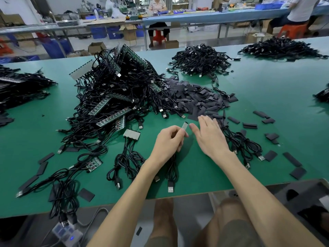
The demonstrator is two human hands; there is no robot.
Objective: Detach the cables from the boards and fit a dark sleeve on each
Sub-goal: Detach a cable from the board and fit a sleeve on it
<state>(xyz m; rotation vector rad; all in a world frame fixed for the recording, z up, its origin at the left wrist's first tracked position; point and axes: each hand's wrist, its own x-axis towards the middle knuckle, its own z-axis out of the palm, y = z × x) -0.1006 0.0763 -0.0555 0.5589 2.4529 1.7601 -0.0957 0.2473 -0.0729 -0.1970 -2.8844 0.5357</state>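
My left hand point(169, 139) pinches a small grey board piece point(184, 126) upright; its black cable point(171, 171) hangs below the hand and ends in a USB plug point(170, 187) near the table edge. My right hand point(210, 134) hovers just right of it, fingers straight and spread, holding nothing, over the near edge of a heap of dark sleeves point(194, 98). A big tangle of cables on green boards point(115, 97) fills the left centre. A short board strip with several cables point(131, 134) lies left of my left hand.
The green table point(267, 82) carries more cable piles at the back point(201, 59), far right point(281, 47) and far left point(21, 84). Loose sleeves point(270, 155) lie scattered to the right and front left. A power strip point(66, 232) sits on the floor. People work at benches behind.
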